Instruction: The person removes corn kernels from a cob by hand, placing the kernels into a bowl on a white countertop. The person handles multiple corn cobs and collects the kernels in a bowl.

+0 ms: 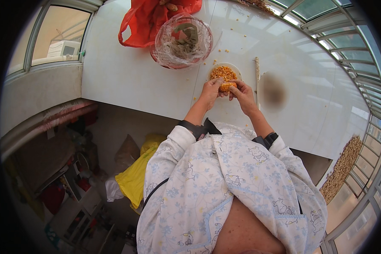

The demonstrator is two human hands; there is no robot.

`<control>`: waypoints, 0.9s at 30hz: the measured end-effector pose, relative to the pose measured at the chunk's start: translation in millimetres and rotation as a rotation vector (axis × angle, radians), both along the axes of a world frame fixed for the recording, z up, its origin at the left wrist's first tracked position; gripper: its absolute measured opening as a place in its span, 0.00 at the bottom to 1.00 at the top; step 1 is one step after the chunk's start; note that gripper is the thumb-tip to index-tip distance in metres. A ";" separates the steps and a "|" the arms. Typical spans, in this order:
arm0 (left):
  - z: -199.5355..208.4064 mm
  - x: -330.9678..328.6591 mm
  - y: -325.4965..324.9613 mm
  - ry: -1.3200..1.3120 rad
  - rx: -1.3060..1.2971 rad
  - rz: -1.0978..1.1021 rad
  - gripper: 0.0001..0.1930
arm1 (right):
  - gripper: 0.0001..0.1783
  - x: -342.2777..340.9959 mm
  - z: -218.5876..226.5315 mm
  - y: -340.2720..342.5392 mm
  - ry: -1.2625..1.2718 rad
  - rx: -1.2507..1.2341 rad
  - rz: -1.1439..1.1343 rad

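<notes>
An orange corn cob (227, 87) with rows of kernels is held level between my two hands, just over the near rim of a bowl. My left hand (213, 90) is closed on the cob's left end. Fingers of my right hand (242, 94) close round its right end. Loose corn kernels (224, 73) fill the pale round bowl (238, 73) just beyond the cob. The undersides of both hands are hidden, as is part of the bowl's near edge.
A red basket (155, 55) lined with a clear plastic bag (202, 31) stands behind to the left, against a red bag (135, 25). Right of the bowl lies a thin pale stick (257, 76). Scattered kernels dot the white tabletop (127, 72). Barred windows (347, 46) line the right.
</notes>
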State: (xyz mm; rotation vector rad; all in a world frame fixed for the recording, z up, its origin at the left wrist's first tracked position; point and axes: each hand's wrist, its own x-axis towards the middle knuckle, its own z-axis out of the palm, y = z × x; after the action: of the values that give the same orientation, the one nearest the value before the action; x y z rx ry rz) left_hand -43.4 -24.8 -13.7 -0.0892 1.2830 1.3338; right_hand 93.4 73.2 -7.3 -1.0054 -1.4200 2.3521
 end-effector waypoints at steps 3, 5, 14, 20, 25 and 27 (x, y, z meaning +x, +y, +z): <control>3.5 -2.8 -3.5 -0.119 0.047 0.071 0.16 | 0.15 0.9 -1.4 1.7 0.028 -0.127 -0.063; 6.0 -2.5 -4.1 -0.127 0.073 0.075 0.16 | 0.15 2.0 -2.4 2.3 0.040 -0.155 -0.068; 7.5 -2.4 0.1 -0.035 0.009 0.023 0.18 | 0.12 2.0 -6.4 5.4 0.054 -0.307 -0.089; 9.3 -1.3 -1.8 -0.088 0.080 0.070 0.19 | 0.10 2.2 -7.8 5.8 0.065 -0.360 -0.118; 11.9 -0.9 -0.3 0.033 0.021 -0.008 0.17 | 0.10 0.5 -7.0 5.7 0.049 -0.350 -0.109; 13.7 -0.6 0.2 0.006 -0.008 -0.001 0.15 | 0.11 0.4 -5.4 4.4 0.032 -0.315 -0.100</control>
State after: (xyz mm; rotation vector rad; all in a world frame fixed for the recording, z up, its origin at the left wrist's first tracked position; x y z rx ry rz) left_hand -44.0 -24.6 0.0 -0.0901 1.2933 1.3298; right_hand 93.8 77.6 -12.6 -1.0798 -0.9815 2.5536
